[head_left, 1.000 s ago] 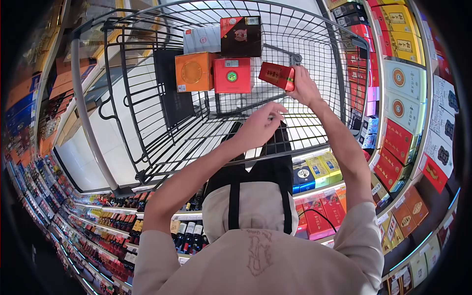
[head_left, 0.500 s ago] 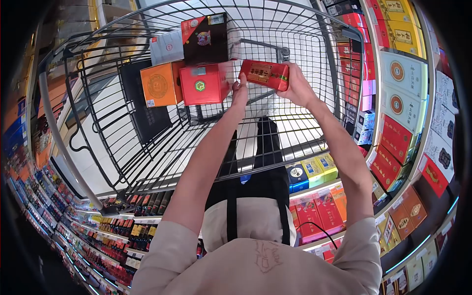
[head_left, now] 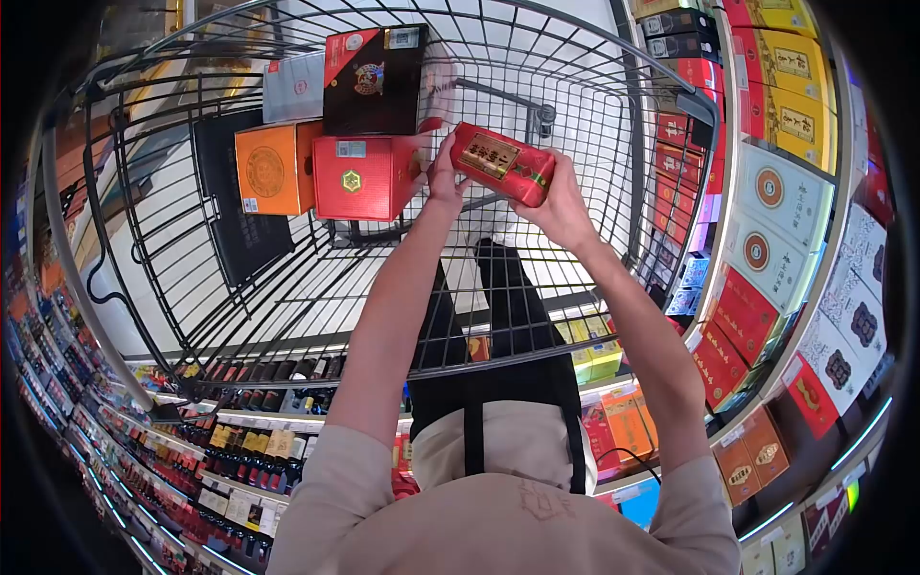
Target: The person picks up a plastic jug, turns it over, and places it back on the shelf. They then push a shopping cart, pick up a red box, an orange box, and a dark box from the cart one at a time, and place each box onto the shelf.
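Both hands hold a red box with a gold label, tilted over the shopping cart. My left hand presses on its left end, and my right hand wraps round its right end. Just left of my left hand is a red box with a green emblem. Beside that stands an orange box. Behind them are a black box with a red corner and a grey box. A flat black case leans at the cart's left side.
Shelves with yellow boxes, white boxes and red boxes line the right side. Shelves of bottles run along the lower left. The cart's metal handle bar curves down the left.
The cart's boxes and the black case appear further left and slightly lower. The held red box has shifted a little left and down with both hands, and tilts more.
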Motion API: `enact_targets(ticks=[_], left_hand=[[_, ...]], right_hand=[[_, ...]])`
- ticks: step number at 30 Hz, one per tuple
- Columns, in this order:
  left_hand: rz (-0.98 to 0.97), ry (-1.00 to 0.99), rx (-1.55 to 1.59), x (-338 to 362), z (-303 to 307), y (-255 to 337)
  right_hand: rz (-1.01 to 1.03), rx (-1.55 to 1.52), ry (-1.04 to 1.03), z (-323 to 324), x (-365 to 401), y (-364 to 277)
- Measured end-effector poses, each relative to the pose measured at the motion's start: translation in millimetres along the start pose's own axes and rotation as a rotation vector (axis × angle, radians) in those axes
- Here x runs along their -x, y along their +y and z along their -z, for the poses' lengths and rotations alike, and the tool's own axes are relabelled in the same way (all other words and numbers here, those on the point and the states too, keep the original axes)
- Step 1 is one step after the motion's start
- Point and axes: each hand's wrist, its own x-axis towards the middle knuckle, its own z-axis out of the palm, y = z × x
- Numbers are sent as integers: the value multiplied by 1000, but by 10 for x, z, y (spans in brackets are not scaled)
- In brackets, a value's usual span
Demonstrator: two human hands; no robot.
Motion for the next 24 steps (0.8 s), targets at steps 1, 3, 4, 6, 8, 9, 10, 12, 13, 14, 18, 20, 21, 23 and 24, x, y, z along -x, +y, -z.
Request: enact_targets(ticks=[1, 3, 4, 6, 8, 9, 10, 12, 13, 14, 18, 20, 21, 23, 24], left_hand=[[5, 22, 4, -33, -15, 11], [4, 81, 15, 65, -78, 38], [27, 147, -26, 182, -151, 124], [-46, 193, -36, 495, -245, 196], [-66, 179, -66, 773, -279, 275], [-76, 167, -101, 953, -324, 332], [-209, 223, -46, 1141, -396, 349], [-259, 211, -54, 1487, -419, 451], [-285, 205, -78, 1719, -378, 471], [-341, 214, -68, 1937, -366, 497], [-443, 349, -78, 2745, -246, 563], [-510, 388, 28, 3118, -209, 512], [-561, 399, 117, 3324, -214, 486], [-605, 419, 177, 3740, -204, 431], [-621, 438, 253, 3939, -216, 407]], right_hand=[[-11, -23, 31, -10, -3, -29], [-12, -41, 51, 62, 61, -118], [-26, -71, 43, 123, 91, -198], [-13, -92, 47, 221, 195, -359], [-19, -133, 44, 357, 376, -483], [-36, -176, 39, 439, 477, -564], [-13, -248, 27, 493, 573, -615], [-41, -276, 33, 632, 784, -815], [-95, -312, 35, 685, 929, -959], [-56, -337, 28, 723, 1046, -1070], [78, -372, 29, 739, 1458, -1344], [145, -379, -6, 791, 1644, -1599], [189, -382, -15, 818, 1728, -1713], [285, -384, -38, 851, 1850, -1856], [334, -359, -48, 880, 1913, -1938]])
